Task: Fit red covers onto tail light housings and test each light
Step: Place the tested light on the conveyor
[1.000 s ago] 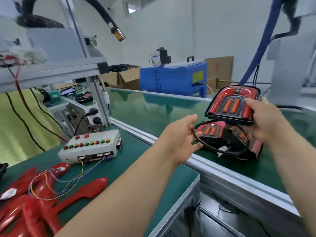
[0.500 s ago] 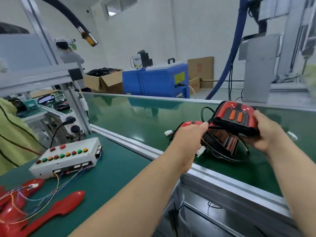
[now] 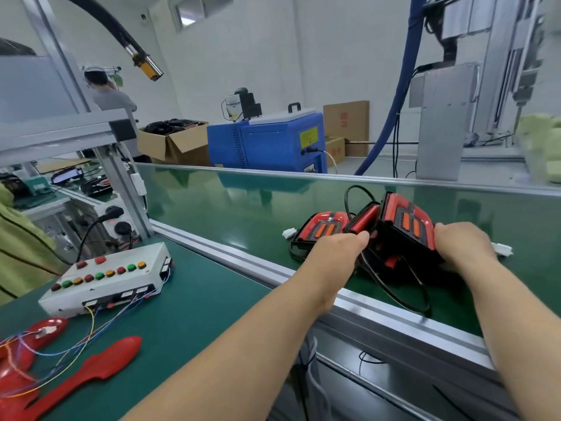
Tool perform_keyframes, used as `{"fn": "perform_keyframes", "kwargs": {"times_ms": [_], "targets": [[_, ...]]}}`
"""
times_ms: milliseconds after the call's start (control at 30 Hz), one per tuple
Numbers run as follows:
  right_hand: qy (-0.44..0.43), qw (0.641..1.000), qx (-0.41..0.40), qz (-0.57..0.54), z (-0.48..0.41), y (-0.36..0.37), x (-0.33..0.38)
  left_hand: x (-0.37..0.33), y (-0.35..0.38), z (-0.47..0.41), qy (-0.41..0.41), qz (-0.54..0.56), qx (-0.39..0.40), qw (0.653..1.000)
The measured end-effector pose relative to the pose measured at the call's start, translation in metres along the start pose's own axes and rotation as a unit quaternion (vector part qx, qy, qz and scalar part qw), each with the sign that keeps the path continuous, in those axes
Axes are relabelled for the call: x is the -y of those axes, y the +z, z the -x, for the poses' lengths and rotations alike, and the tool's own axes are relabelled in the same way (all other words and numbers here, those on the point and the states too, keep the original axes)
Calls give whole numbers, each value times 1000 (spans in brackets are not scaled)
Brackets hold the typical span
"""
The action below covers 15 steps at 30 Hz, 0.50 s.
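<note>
Several red tail lights with orange strips and black housings lie bunched on the green conveyor belt (image 3: 230, 208). My right hand (image 3: 461, 247) grips the rightmost tail light (image 3: 406, 223), tilted up on the pile. My left hand (image 3: 337, 253) reaches over the left tail light (image 3: 321, 227), fingertips at the middle unit (image 3: 362, 221); its grip is hidden. Black cables (image 3: 394, 287) loop around the pile. Loose red covers (image 3: 91, 366) lie on the near bench at the lower left.
A white test box (image 3: 106, 278) with coloured buttons and thin wires stands on the near bench. An aluminium rail (image 3: 379, 311) separates bench and belt. A blue machine (image 3: 267, 144), cardboard boxes and a person stand beyond the belt. A black hose nozzle (image 3: 145, 63) hangs overhead.
My right hand has lowered its tail light from mid-air onto the pile on the belt. My left hand has moved forward onto the lights.
</note>
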State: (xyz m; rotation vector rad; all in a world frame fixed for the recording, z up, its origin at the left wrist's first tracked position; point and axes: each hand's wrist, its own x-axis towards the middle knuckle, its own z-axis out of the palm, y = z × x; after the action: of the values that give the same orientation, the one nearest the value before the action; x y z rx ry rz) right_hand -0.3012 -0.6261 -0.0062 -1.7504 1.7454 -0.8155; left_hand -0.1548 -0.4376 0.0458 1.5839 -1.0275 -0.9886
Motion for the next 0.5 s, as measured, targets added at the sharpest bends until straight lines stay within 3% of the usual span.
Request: {"fn": "perform_keyframes", "kwargs": {"times_ms": [100, 233, 367, 500], "targets": [[-43, 994, -50, 83, 5, -2, 1, 4, -1, 3, -8, 3, 0, 1000], [-84, 979, -55, 177, 16, -8, 19, 8, -7, 9, 0, -2, -8, 1000], [-151, 973, -42, 170, 28, -7, 50, 9, -20, 19, 23, -3, -45, 999], [-274, 954, -23, 123, 58, 4, 91, 7, -47, 43, 43, 0, -101, 994]]}}
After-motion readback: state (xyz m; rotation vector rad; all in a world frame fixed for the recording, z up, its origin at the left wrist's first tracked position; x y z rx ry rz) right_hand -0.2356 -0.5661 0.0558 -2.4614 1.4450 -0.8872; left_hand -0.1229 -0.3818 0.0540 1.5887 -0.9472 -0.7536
